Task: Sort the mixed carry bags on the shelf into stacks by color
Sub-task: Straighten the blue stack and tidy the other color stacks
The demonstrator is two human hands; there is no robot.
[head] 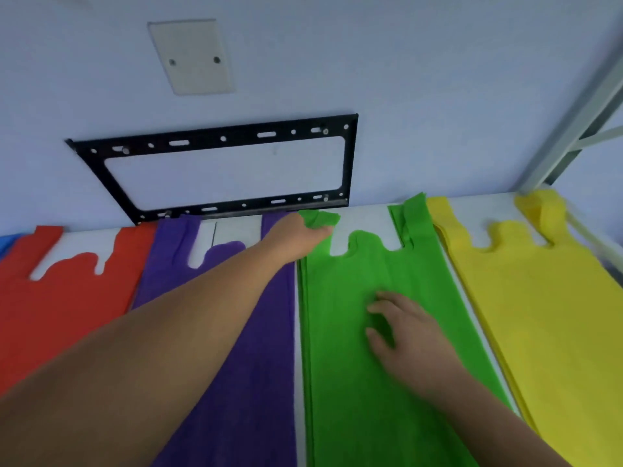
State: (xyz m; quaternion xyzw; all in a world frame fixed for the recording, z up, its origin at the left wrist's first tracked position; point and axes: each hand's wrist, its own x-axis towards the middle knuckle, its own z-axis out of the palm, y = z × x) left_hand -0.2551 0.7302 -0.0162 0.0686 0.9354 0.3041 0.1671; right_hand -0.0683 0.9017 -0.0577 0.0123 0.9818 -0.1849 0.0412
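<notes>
**Spotter:** Head view, the only one. Your left hand (296, 237) reaches to the back edge of the shelf (365, 222). Its fingers are curled round the left handle loop (318, 218) of the top green bag (337, 332), and the loop is folded up over your fingertips. You look to be pulling it straight so it lines up with the bags below.

**Note-taker:** Agreed. Your right hand (404, 335) lies flat mid-bag with its fingers spread, grasping nothing. I'd judge it is pinning the cloth so the stack doesn't slide while you tug.

**Spotter:** The right handle (413, 214) is creased and kicked up at the back edge, so it likely needs smoothing next.

**Note-taker:** Along the shelf from the left end: a blue sliver (5, 244) at the frame edge, red stack (50, 315), purple stack (263, 365), green, then yellow stack (539, 315) by the right-end upright (573, 123). All handles point to the wall. A strip of bare shelf separates purple from green.

**Spotter:** Your left forearm crosses the purple stack; I can't tell whether it touches. The colours look fully separated, so the sort seems nearly done.

**Note-taker:** A black wall bracket (215, 170) sits just behind the purple handles, with a blank cover plate (192, 55) above it.
</notes>
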